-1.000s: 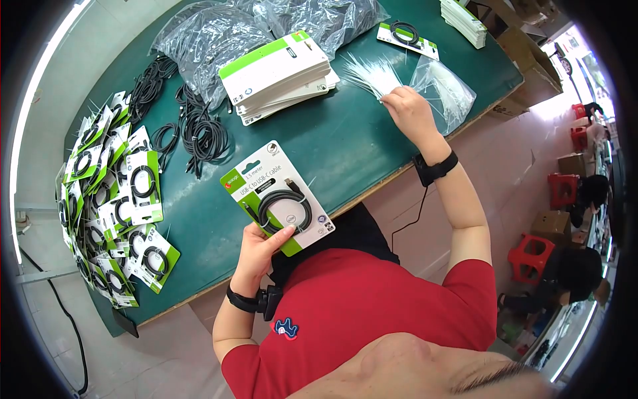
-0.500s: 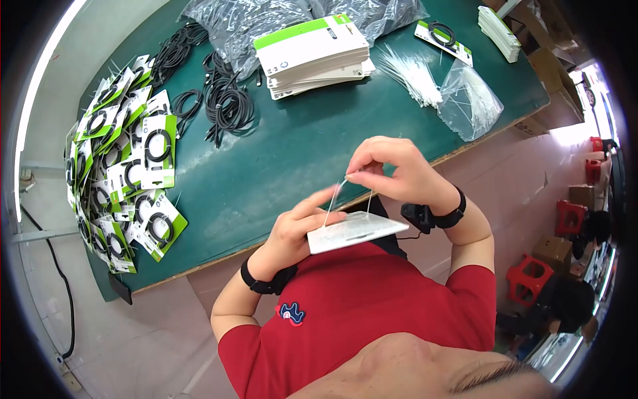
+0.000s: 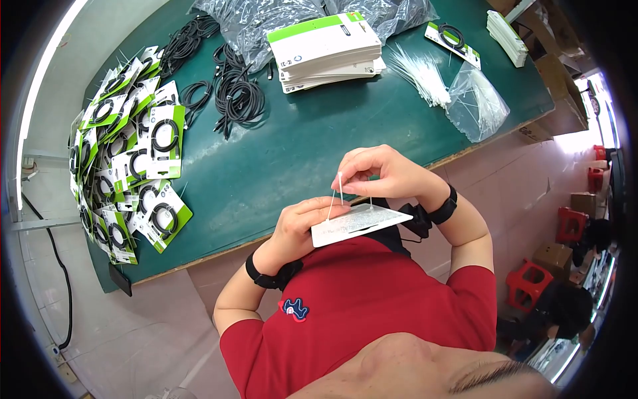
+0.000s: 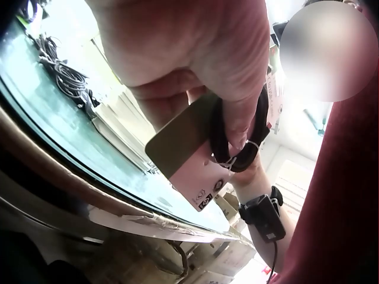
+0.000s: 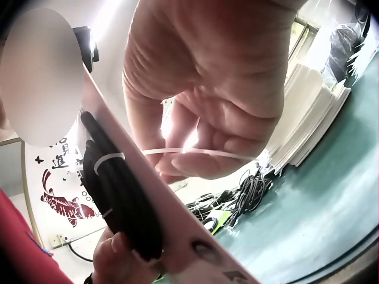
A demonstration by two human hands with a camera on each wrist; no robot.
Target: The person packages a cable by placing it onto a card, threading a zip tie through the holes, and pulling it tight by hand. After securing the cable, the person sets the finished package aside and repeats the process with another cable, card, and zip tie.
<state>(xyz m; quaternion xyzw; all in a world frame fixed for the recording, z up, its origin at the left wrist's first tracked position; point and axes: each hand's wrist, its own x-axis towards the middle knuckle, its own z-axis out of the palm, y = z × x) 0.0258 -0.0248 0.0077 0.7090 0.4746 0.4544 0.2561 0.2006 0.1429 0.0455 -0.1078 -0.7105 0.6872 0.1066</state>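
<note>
My left hand point(image 3: 299, 226) grips a white-and-green cable card point(image 3: 359, 227) by its left end, above my lap with its printed back up. In the left wrist view the thumb presses on the coiled black cable point(image 4: 259, 127) on the card's other face. White cable ties point(image 3: 331, 205) stand up out of the card's back. My right hand point(image 3: 385, 174) pinches one thin white tie point(image 5: 204, 152) between thumb and fingers, just over the card. The right wrist view shows another white tie band point(image 5: 110, 158) around the cable.
Packed cable cards point(image 3: 166, 136) pile up at the left of the green table point(image 3: 286, 153). Loose black cables point(image 3: 239, 100), a stack of blank cards point(image 3: 325, 46), loose white ties point(image 3: 422, 76) and a plastic bag of ties point(image 3: 477, 106) lie along the back. A sample card point(image 3: 452, 43) sits behind.
My right hand has come from the pile of ties to the card with a tie. My left hand has turned the card from cable side up to back up. The head view has shifted.
</note>
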